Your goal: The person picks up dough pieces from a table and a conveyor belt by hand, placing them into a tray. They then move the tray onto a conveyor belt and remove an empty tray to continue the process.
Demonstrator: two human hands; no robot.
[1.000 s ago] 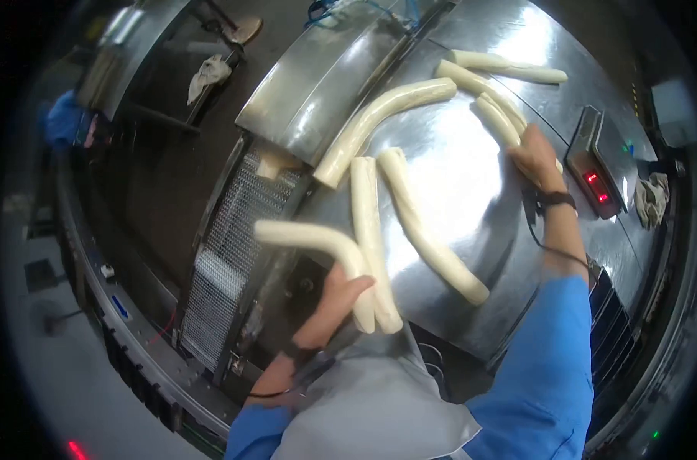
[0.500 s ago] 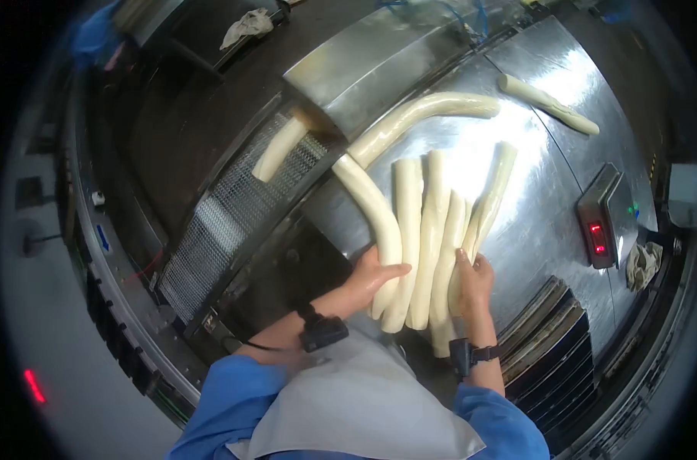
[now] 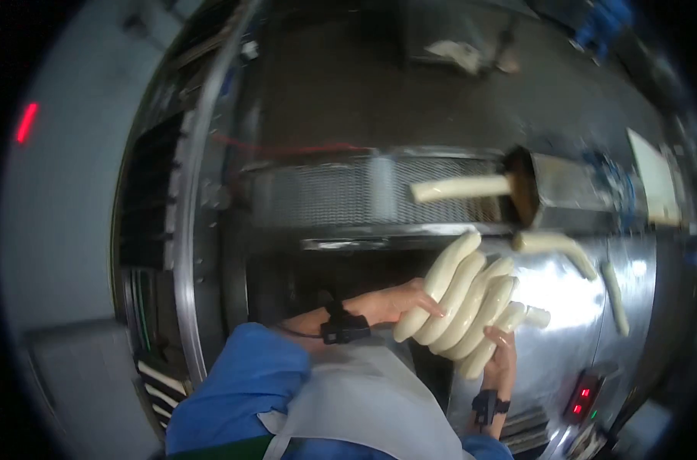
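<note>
Several pale, glossy dough-like rolls [image 3: 463, 295] lie side by side in a bundle between my hands, raised off the table and slanting. My left hand [image 3: 419, 300] grips the bundle from the left, thumb over the outer roll. On the right, my right hand [image 3: 502, 345] holds the lower right side with curled fingers. Another roll [image 3: 559, 249] rests bent on the metal table [image 3: 536, 368], and a thinner one [image 3: 615, 299] lies farther right.
Beyond my hands, a mesh conveyor [image 3: 325, 192] carries one roll [image 3: 463, 188] at the opening of a metal housing [image 3: 571, 192]. A device with red digits [image 3: 584, 395] stands at the lower right. A metal rail [image 3: 187, 230] runs along the left.
My view has turned toward the left. The bundle has been lifted off the table, with the rolls now pressed together between both hands and bending.
</note>
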